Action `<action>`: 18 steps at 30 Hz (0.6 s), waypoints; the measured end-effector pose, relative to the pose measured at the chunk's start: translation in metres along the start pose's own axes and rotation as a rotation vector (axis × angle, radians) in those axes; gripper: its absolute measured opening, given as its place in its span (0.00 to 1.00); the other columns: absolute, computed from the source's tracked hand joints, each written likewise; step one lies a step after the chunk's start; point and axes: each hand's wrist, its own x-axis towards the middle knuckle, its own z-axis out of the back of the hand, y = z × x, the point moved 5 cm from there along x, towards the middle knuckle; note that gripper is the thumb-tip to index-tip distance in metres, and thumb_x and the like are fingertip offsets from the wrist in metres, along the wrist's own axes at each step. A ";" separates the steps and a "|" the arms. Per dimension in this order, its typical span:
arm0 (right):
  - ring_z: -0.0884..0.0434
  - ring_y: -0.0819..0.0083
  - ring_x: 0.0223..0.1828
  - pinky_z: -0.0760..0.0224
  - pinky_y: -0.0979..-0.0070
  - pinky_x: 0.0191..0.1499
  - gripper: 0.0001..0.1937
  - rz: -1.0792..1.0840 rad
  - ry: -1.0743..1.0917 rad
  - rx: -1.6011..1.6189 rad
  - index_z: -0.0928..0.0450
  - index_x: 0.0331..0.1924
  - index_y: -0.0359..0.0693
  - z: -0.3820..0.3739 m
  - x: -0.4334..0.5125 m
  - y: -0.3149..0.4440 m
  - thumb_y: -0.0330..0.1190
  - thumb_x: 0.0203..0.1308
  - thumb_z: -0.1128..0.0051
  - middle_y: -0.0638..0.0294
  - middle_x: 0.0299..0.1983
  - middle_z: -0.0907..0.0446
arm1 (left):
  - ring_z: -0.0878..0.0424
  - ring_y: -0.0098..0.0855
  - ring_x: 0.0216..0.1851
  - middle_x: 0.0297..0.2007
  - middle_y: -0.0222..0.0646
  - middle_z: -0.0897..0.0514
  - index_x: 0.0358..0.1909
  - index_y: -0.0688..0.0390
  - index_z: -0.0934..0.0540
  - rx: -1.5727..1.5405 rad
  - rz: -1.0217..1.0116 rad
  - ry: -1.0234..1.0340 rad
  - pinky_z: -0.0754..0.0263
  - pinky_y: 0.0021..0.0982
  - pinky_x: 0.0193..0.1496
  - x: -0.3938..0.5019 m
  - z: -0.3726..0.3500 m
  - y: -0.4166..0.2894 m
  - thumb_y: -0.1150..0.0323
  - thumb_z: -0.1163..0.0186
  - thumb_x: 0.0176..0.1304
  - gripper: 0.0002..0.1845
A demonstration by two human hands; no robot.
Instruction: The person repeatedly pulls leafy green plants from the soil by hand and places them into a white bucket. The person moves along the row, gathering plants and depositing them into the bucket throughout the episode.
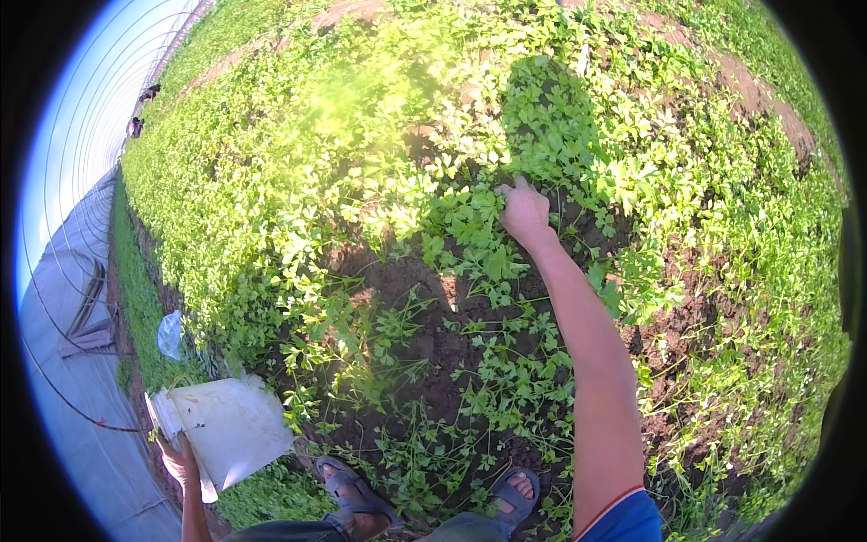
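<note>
My left hand (180, 462) grips the rim of a white plastic bucket (234, 423), which is tilted on its side at the lower left. My right arm reaches far forward, and my right hand (525, 206) is down among leafy green plants (477, 220) that look like celery or parsley. The fingertips are partly lost in the leaves, so whether they pinch a stem does not show. Below that hand, thinner plants lean over dark bare soil (433, 345).
My sandalled feet (355, 498) stand among plants at the bottom. A clear plastic bag (170, 335) lies left, beside grey-white sheeting (88, 406) and curved metal hoops (57, 271). Two distant people (135, 127) are at the upper left. Dense greenery surrounds the soil.
</note>
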 end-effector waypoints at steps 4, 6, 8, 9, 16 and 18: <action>0.23 0.57 0.45 0.25 0.63 0.43 0.09 0.048 -0.052 -0.093 0.19 0.35 0.43 -0.018 0.012 -0.001 0.32 0.47 0.38 0.56 0.41 0.26 | 0.25 0.53 0.54 0.53 0.60 0.25 0.62 0.70 0.36 0.000 0.002 0.001 0.32 0.41 0.56 0.003 -0.006 -0.003 0.57 0.43 0.60 0.33; 0.22 0.56 0.43 0.26 0.63 0.42 0.06 0.081 -0.117 -0.003 0.21 0.31 0.41 -0.021 0.010 -0.008 0.32 0.49 0.42 0.55 0.40 0.25 | 0.24 0.53 0.53 0.53 0.60 0.24 0.62 0.70 0.36 -0.020 0.018 0.016 0.31 0.41 0.55 0.003 -0.006 -0.007 0.57 0.43 0.60 0.34; 0.22 0.55 0.42 0.27 0.62 0.42 0.07 -0.128 -0.265 0.239 0.20 0.33 0.41 -0.013 -0.004 -0.012 0.32 0.50 0.42 0.54 0.41 0.24 | 0.24 0.54 0.53 0.52 0.60 0.24 0.62 0.70 0.36 -0.030 0.035 0.030 0.31 0.41 0.54 -0.001 -0.002 -0.003 0.57 0.43 0.60 0.34; 0.22 0.55 0.42 0.28 0.62 0.42 0.08 -0.234 -0.334 0.357 0.20 0.34 0.41 -0.013 -0.014 -0.017 0.32 0.50 0.42 0.54 0.41 0.24 | 0.24 0.54 0.52 0.52 0.60 0.24 0.62 0.70 0.37 0.005 0.042 0.025 0.31 0.42 0.54 -0.003 0.001 -0.004 0.57 0.42 0.60 0.34; 0.22 0.47 0.44 0.28 0.58 0.45 0.22 -0.510 -0.395 0.332 0.21 0.46 0.38 0.015 -0.018 -0.059 0.45 0.52 0.40 0.46 0.48 0.22 | 0.22 0.54 0.49 0.49 0.62 0.24 0.62 0.73 0.38 -0.005 0.008 0.002 0.30 0.42 0.52 -0.002 0.000 -0.007 0.56 0.41 0.60 0.36; 0.20 0.51 0.42 0.26 0.58 0.42 0.17 -0.460 -0.365 0.173 0.19 0.38 0.37 0.012 -0.009 -0.051 0.42 0.49 0.38 0.49 0.43 0.21 | 0.22 0.54 0.48 0.48 0.61 0.23 0.61 0.74 0.38 -0.013 -0.007 -0.015 0.30 0.41 0.51 -0.001 0.001 -0.008 0.56 0.41 0.59 0.36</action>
